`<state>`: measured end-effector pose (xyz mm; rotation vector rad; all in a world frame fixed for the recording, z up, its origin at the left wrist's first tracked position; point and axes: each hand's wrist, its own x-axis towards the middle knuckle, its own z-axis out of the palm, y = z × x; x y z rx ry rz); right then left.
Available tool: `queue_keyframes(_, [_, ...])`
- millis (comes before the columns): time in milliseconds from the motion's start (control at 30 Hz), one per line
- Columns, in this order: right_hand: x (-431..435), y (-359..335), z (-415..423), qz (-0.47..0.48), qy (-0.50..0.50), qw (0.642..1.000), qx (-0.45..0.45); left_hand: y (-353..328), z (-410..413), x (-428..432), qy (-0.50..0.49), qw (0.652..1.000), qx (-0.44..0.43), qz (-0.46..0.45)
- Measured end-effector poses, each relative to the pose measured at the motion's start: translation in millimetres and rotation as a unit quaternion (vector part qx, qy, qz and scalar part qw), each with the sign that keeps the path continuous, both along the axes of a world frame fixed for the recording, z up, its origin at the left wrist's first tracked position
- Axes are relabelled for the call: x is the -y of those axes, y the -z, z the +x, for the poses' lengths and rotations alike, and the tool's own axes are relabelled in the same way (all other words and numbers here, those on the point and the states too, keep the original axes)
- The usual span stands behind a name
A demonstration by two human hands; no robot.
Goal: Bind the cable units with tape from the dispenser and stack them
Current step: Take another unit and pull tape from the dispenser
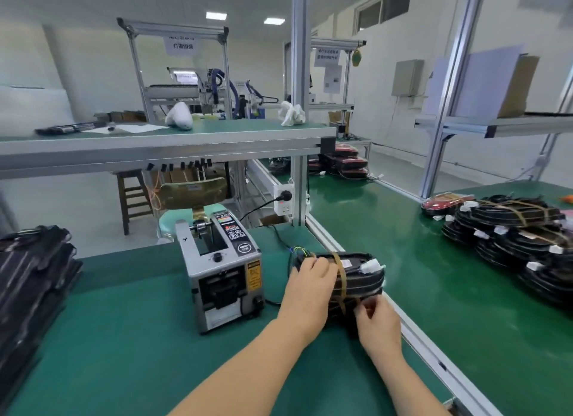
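A stack of black cable units (359,279) lies on the green mat just right of the grey tape dispenser (221,269). A strip of brownish tape (340,279) runs over the stack's top and down its near side. My left hand (310,288) rests on the stack's left end with its fingers curled over the top edge. My right hand (376,321) pinches the tape's lower end against the stack's near side. A pile of bound cable units (511,232) sits on the right-hand table.
Dark unbound units (31,276) are heaped at the left edge. The dispenser's power cord (279,238) runs back to a socket (283,200) on the aluminium post. An aluminium rail (418,332) divides the two tables. An overhead shelf (155,145) hangs in front.
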<state>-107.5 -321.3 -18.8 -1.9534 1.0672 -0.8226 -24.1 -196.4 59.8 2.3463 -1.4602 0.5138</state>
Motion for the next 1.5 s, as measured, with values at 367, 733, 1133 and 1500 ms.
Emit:
queue_keyframes(367, [-62.5,-21.4,3.6,0.375,-0.047,0.870,0.317,15.0,-8.6,-88.5,0.030,0.999,-0.004,-0.029])
queue_keyframes(733, [-83.0,-29.7,-3.9,0.431,-0.170,0.841,0.281,37.3,-12.4,-128.3,0.046,0.996,-0.005,-0.078])
queue_keyframes(1133, [-112.1,-28.3,-2.1,0.475,-0.182,0.806,0.303,52.8,-24.4,-165.0,-0.087,0.920,-0.170,-0.343])
queue_keyframes(1500, [-166.9,-14.2,25.9,0.558,-0.328,0.682,0.340,18.7,4.6,-203.7,-0.132,0.666,-0.519,-0.520])
